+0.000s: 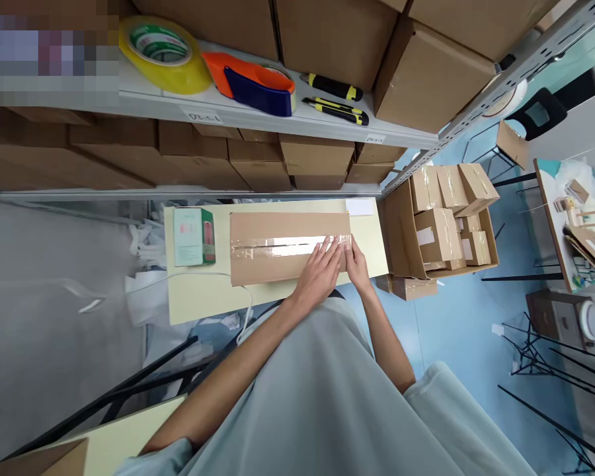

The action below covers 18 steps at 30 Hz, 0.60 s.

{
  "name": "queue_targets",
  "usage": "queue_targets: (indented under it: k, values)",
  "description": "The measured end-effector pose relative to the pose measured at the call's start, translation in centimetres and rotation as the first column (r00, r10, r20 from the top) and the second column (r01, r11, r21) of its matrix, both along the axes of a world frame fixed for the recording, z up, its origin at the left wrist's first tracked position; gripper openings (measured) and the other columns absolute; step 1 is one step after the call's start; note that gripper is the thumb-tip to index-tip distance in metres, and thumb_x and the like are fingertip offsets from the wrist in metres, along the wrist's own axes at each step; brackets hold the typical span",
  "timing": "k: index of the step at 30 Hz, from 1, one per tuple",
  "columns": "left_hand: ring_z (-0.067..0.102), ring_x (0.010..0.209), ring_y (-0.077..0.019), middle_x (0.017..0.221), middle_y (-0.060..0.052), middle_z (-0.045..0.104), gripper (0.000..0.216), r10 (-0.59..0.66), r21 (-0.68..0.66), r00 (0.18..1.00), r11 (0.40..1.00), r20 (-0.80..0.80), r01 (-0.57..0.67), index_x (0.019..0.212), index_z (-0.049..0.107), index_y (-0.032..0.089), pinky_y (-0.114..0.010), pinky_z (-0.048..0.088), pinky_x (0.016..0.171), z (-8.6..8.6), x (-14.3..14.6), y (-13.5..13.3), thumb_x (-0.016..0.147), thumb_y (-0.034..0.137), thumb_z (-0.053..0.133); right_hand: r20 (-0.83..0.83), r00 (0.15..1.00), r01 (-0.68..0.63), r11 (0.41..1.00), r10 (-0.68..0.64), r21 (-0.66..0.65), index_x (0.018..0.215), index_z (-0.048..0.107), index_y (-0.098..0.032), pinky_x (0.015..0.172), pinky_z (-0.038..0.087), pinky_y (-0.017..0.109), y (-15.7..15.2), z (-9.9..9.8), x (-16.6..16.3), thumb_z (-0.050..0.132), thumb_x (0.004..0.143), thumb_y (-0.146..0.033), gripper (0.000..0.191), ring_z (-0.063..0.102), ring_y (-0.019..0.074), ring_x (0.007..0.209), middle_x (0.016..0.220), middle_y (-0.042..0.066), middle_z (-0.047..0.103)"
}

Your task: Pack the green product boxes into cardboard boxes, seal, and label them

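A long cardboard box lies on a pale yellow table, with a strip of clear tape shining along its top seam. My left hand rests flat on the box top near its right end, fingers stretched out over the tape. At that same end, my right hand holds the box by its edge, the thumb close to the tape and the other fingers along the end face. Left of the cardboard box stands a small green and white box. A white paper lies at the table's back right.
Overhead, a shelf carries a yellow tape roll, an orange and blue tape dispenser and utility knives. Cardboard boxes fill the racks. On the right stands a large open carton of taped boxes. A white cable hangs off the table.
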State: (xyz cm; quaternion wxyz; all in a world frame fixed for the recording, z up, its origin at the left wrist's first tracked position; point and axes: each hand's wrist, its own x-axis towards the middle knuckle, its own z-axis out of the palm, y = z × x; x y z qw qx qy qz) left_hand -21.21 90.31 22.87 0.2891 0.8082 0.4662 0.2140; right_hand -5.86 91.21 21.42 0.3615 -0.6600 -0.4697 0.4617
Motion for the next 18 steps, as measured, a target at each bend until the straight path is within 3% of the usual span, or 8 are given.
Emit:
queue_targets:
  k: [4,7,9,11,14,16,18]
  values:
    - [0.027,0.171,-0.0288,0.178,-0.013,0.041,0.061,0.016,-0.020,0.999,1.000,0.041,-0.015,0.171,0.043,0.015,-0.057,0.026,0.141,-0.1,-0.9,0.1,0.115,0.033,0.028,-0.083,0.996,-0.045,0.998,0.042,-0.045,0.176,0.036,-0.015,0.140,0.026,0.046,-0.1,-0.7,0.7,0.031,0.098,-0.095,0.112,0.036,0.0268,0.168,0.179,0.010,0.038]
    - [0.029,0.170,-0.0315,0.177,-0.018,0.043,0.063,0.189,-0.031,0.981,0.982,0.043,-0.188,0.168,0.046,0.013,-0.057,0.026,0.140,0.7,-3.9,0.8,0.115,0.043,0.032,0.093,0.995,-0.022,0.999,0.025,-0.040,0.178,0.026,-0.011,0.142,0.018,0.047,-0.1,0.5,0.7,0.023,0.102,-0.092,0.112,0.025,0.0278,0.172,0.184,0.013,0.026]
    - [0.020,0.173,-0.0365,0.180,-0.022,0.036,0.071,0.416,-0.016,0.909,0.909,0.020,-0.416,0.170,0.042,0.010,-0.062,0.019,0.141,1.2,-6.9,1.5,0.113,0.051,0.039,0.251,0.968,-0.011,1.000,0.008,0.010,0.179,0.017,-0.007,0.143,0.014,0.050,0.2,1.6,0.0,0.019,0.106,-0.086,0.107,0.017,0.0293,0.174,0.186,0.016,0.017]
    - [0.009,0.174,-0.0418,0.183,-0.028,0.022,0.089,0.623,-0.019,0.782,0.782,-0.018,-0.623,0.172,0.032,0.004,-0.066,0.012,0.140,1.5,-9.8,2.2,0.107,0.063,0.049,0.371,0.929,-0.027,0.999,0.011,0.038,0.178,0.010,-0.002,0.142,0.016,0.055,0.7,2.4,-1.2,0.023,0.107,-0.083,0.109,0.014,0.0335,0.174,0.185,0.022,0.012]
    - [0.009,0.172,-0.0480,0.182,-0.036,0.011,0.128,0.747,-0.114,0.658,0.649,-0.093,-0.752,0.173,0.020,-0.004,-0.066,0.014,0.139,0.8,-12.6,2.9,0.089,0.078,0.071,0.475,0.879,-0.051,0.998,0.027,0.037,0.175,0.009,0.008,0.138,0.023,0.061,1.8,2.5,-3.2,0.043,0.100,-0.089,0.126,0.014,0.0429,0.173,0.182,0.034,0.008]
    - [0.020,0.170,-0.0491,0.181,-0.035,0.019,0.138,0.766,-0.197,0.635,0.610,-0.100,-0.767,0.172,0.023,-0.001,-0.063,0.022,0.138,-0.3,-13.6,3.0,0.078,0.079,0.082,0.510,0.860,-0.039,0.999,0.019,0.028,0.174,0.011,0.008,0.134,0.031,0.063,2.5,1.8,-3.9,0.054,0.095,-0.091,0.134,0.017,0.0470,0.171,0.181,0.036,0.007]
    - [0.039,0.163,-0.0466,0.173,-0.031,0.042,0.119,0.765,-0.299,0.641,0.598,-0.065,-0.744,0.168,0.037,0.005,-0.058,0.036,0.134,-1.7,-14.6,3.1,0.083,0.076,0.080,0.503,0.864,-0.018,1.000,0.018,-0.005,0.175,0.012,0.004,0.128,0.040,0.064,2.9,0.8,-3.3,0.059,0.091,-0.091,0.135,0.029,0.0490,0.167,0.181,0.036,0.015]
